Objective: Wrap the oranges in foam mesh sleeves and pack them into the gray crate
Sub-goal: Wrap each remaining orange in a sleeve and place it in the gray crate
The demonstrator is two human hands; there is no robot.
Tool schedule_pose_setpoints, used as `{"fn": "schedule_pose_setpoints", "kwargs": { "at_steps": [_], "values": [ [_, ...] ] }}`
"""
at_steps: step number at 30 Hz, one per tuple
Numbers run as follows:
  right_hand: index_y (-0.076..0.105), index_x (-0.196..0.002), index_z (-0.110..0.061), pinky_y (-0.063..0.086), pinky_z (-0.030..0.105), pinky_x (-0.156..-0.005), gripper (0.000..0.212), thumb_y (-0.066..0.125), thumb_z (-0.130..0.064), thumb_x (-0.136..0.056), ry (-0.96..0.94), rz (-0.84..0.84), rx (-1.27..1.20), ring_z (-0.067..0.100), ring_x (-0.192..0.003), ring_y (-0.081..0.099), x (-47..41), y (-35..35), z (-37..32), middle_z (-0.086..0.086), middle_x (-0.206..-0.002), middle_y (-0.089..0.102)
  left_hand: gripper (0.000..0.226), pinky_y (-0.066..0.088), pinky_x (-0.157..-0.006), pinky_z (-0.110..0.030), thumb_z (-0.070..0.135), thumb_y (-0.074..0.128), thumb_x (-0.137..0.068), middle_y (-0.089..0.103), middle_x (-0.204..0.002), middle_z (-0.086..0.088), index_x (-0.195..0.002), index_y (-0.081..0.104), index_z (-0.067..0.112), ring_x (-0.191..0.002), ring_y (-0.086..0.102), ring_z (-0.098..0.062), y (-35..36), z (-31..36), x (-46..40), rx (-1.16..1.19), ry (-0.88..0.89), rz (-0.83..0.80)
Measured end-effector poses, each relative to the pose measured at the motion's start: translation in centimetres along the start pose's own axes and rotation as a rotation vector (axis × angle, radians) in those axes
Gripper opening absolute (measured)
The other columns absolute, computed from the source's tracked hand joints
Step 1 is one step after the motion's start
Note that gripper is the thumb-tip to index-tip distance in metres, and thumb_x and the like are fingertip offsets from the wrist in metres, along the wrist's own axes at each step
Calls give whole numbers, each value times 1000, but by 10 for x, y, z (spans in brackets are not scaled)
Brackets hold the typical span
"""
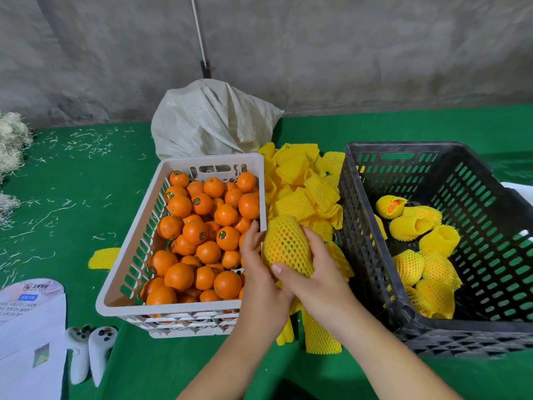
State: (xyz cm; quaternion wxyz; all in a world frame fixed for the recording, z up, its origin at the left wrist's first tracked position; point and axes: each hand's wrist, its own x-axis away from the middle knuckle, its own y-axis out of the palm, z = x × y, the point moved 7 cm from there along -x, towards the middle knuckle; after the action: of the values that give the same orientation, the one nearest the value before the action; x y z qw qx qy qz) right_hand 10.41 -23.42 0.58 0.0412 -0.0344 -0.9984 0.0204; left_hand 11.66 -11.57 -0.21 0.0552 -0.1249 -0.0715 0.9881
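You are working at a bench (86, 174) covered in green felt-like cloth, set against a rough grey wall (346, 53). Pale straw-like shreds (86, 140) are scattered over its left side, and a tangled heap of the same stuff (11, 140) is cut off by the left edge. A white woven sack (210, 122) slumps against the wall behind a beige crate (184, 310) piled with bare oranges (202, 226). Between that crate and the gray crate (450, 336) on the right lies a heap of yellow foam mesh sleeves (305, 183); one more sleeve (105, 257) lies flat to the left of the beige crate.

Your left hand (256, 269) and right hand (314, 272) meet above the gap between the two crates, both with fingers curled round one sleeved orange (287, 245), your right thumb pressed on its lower end. The fruit inside shows only dimly through the mesh.

Several wrapped oranges (421, 252) already sit in the gray crate; how many is hard to tell, since its near wall hides some. At lower left, printed sheets of paper (28, 327) run off the frame, their text too blurred to read, beside two white handheld controllers (89, 353).
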Motion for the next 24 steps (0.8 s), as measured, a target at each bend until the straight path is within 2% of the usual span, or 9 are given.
{"fn": "schedule_pose_setpoints", "kwargs": {
  "at_steps": [4,7,9,11,13,16,19,21,24],
  "values": [
    [43,-147,-50,53,41,-105,80,86,-38,-81,-5,266,-71,5,-125,58,-13,-59,3,-20,-140,57,111,52,-109,-31,46,78,-91,18,-169,30,-161,-8,56,-147,45,-5,14,-8,-7,-89,5,-328],
    [36,-146,-55,48,35,-103,80,83,-45,-82,-38,469,7,9,-132,51,-20,-123,-3,-19,-148,49,77,55,-93,-19,48,66,-99,52,-147,30,-161,20,49,-129,58,2,-30,-33,-37,-323,7,-235],
    [25,-154,-51,38,37,-111,86,79,-39,-88,-43,632,140,5,-140,36,-20,-164,-4,-14,-159,37,56,53,-97,-29,32,63,-103,61,-142,15,-154,40,36,-129,60,-10,-66,-69,-56,-514,-99,-141],
    [8,-160,-45,28,44,-118,92,72,-30,-95,40,724,258,9,-145,25,-21,-189,6,-8,-167,18,52,52,-102,-40,20,64,-101,59,-145,-6,-151,48,22,-127,61,-26,-88,-118,-64,-669,-387,-232],
    [-5,-161,-43,31,47,-114,92,62,-30,-100,189,679,311,27,-152,23,-24,-192,26,-6,-170,-4,59,54,-103,-48,28,67,-95,58,-143,-10,-150,50,19,-120,62,-28,-87,-155,-51,-789,-688,-524],
    [-5,-161,-41,23,49,-119,79,48,-46,-104,317,516,483,35,-156,6,-29,-175,45,-1,-168,-23,76,49,-110,-50,46,72,-91,44,-155,-12,-157,40,25,-132,53,-32,-71,-162,-44,-946,-732,-825],
    [-3,-161,-42,25,56,-118,86,53,-56,-97,183,407,924,38,-153,1,-35,-159,31,-3,-167,-23,80,43,-116,-47,37,69,-98,33,-162,-9,-164,25,24,-143,43,-33,-66,-165,-52,-1094,-686,-829],
    [-1,-161,-38,31,55,-114,89,54,-59,-94,22,355,1245,38,-148,8,-36,-139,20,3,-167,-17,60,44,-115,-41,22,56,-107,31,-161,-13,-160,28,16,-143,41,-33,-70,-166,-54,-1282,-726,-786],
    [6,-160,-39,21,51,-119,82,45,-66,-94,-80,187,1505,35,-151,3,-42,-104,27,8,-169,-11,54,53,-88,-35,7,49,-107,27,-157,-21,-156,28,18,-125,54,-34,-71,-160,-52,-1304,-790,-718]
  ]
}}
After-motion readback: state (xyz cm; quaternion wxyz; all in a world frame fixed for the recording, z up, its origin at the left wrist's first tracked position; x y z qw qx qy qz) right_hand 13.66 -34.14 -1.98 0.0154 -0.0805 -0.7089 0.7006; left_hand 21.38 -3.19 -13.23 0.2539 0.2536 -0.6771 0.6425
